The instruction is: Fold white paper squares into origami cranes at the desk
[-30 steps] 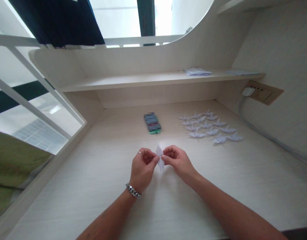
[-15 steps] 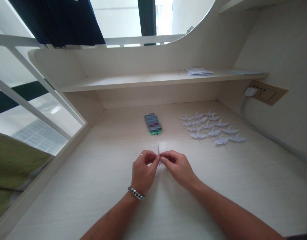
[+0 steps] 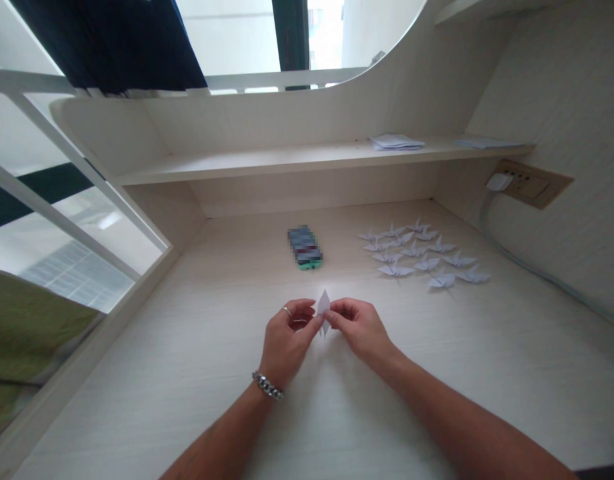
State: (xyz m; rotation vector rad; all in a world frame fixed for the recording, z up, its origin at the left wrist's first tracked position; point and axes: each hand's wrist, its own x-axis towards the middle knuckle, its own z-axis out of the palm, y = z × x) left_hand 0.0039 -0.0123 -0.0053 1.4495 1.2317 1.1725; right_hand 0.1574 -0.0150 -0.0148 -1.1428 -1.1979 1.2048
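Upright between my hands is a small folded piece of white paper point(image 3: 323, 302), diamond-shaped with a pointed top and split lower points. My right hand point(image 3: 359, 325) pinches its right side between thumb and fingers. On the other side my left hand point(image 3: 289, 337), with a ring and a chain bracelet, has its thumb against the lower part of the paper and its fingers curled at the edge. Several white paper cranes point(image 3: 414, 250) stand in a group on the desk to the right. Beyond my hands lies a phone-like object point(image 3: 305, 247), blurred out, with a green edge.
The pale desk point(image 3: 187, 373) stretches under my arms. A shelf point(image 3: 267, 165) above its back holds a stack of white paper point(image 3: 395, 141) and another sheet point(image 3: 487, 143). A plug with a grey cable point(image 3: 527, 263) sits in the wall socket point(image 3: 534, 185). White rails point(image 3: 61, 140) stand left.
The folded paper has turned from edge-on to show its broad face. My left index finger has lifted a little from the thumb, and my right hand has shifted slightly right.
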